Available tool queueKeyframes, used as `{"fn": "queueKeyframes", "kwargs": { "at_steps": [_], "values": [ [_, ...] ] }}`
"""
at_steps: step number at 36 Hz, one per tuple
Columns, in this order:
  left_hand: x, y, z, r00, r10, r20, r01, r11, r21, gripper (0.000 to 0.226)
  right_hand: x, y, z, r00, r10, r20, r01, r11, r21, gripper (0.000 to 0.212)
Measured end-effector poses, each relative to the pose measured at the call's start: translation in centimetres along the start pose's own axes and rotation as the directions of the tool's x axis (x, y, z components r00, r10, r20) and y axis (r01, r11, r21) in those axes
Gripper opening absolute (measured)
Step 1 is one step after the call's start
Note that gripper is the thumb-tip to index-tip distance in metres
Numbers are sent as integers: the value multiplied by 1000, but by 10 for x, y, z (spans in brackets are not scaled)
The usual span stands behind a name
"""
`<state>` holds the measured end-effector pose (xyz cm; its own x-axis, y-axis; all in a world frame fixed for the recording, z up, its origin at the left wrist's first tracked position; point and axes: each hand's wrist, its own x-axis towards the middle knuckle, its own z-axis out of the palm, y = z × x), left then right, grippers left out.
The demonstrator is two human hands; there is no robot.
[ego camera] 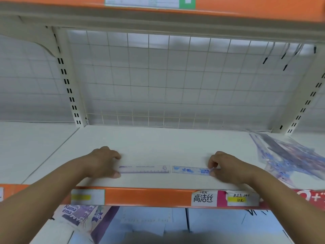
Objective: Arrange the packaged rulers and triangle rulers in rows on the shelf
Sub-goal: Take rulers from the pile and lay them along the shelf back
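Observation:
A packaged ruler (pixel 165 169) with blue print lies flat near the front of the white shelf (pixel 158 143), running left to right. My left hand (pixel 103 162) holds its left end between thumb and fingers. My right hand (pixel 223 166) pinches its right end with curled fingers. A loose pile of packaged rulers and triangle rulers (pixel 288 155) lies at the shelf's right side, apart from both hands.
A wire grid back panel (pixel 175 81) closes the shelf behind. The orange front rail (pixel 147 197) carries price labels. An upper shelf (pixel 158 16) hangs overhead. Slotted uprights stand at both sides. Boxed goods sit on the shelf below.

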<state>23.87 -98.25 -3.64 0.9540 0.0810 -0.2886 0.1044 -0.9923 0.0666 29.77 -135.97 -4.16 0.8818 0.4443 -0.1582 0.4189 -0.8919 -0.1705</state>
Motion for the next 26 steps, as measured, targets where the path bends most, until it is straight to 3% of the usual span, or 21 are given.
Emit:
{"fn": "queueKeyframes", "kwargs": {
  "at_steps": [7, 10, 14, 20, 26],
  "values": [
    [5, 1, 0, 1000, -8, 14, 8, 1000, -2, 74, 2, -1, -2, 1000, -4, -1, 4, 999, -34, 8],
    [6, 0, 1, 1000, -11, 17, 11, 1000, 7, 75, 2, -2, -3, 1000, 11, 10, -11, 1000, -20, 19],
    [8, 0, 0, 1000, -17, 19, 17, 1000, 15, 75, 4, -3, -4, 1000, -23, -1, 23, 999, -47, 9],
    [8, 1, -1, 1000, -10, 29, 10, 1000, 21, 74, 3, -4, -3, 995, -63, -74, 56, 995, -85, 22],
    [8, 4, -3, 999, -13, 32, 12, 999, 38, 74, 3, -6, 0, 996, -90, -28, 89, 996, -12, 40]
  ]
}}
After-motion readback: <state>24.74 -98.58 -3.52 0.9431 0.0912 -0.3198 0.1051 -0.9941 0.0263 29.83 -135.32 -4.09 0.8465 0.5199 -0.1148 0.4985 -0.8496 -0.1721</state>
